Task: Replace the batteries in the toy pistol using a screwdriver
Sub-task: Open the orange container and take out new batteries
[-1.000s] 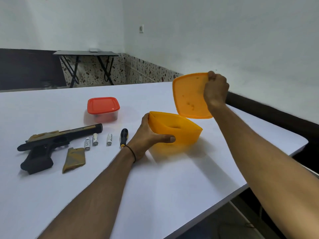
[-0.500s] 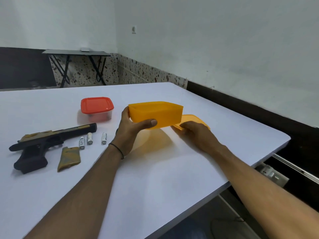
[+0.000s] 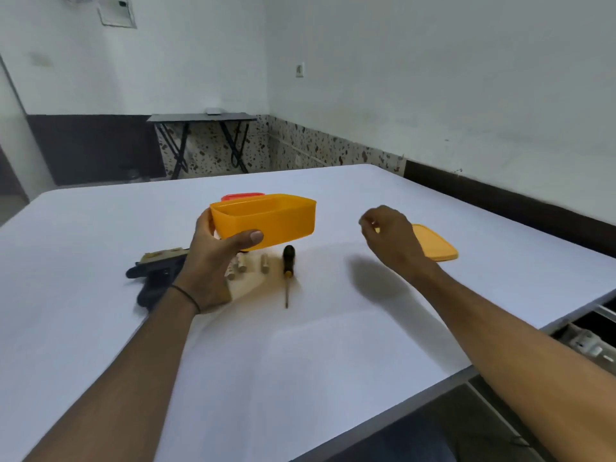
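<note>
My left hand [image 3: 213, 261] grips an open orange container [image 3: 276, 221] and holds it in the air above the table. Under it lie three batteries [image 3: 246, 265] and a black-handled screwdriver [image 3: 287, 265]. The dark toy pistol [image 3: 153, 275] lies left of them, partly hidden behind my left wrist. My right hand [image 3: 390, 238] hovers over the table with loosely curled fingers and holds nothing. The orange lid [image 3: 436, 245] lies flat on the table just behind that hand.
A red-lidded container [image 3: 241, 196] peeks out behind the orange one. The white table [image 3: 300, 361] ends in an edge at the right and front. A small folding table [image 3: 203, 118] stands against the far wall.
My right hand let go of the orange lid, which now lies on the table, and lifted away from it. My left hand raised the orange container and carried it left over the batteries.
</note>
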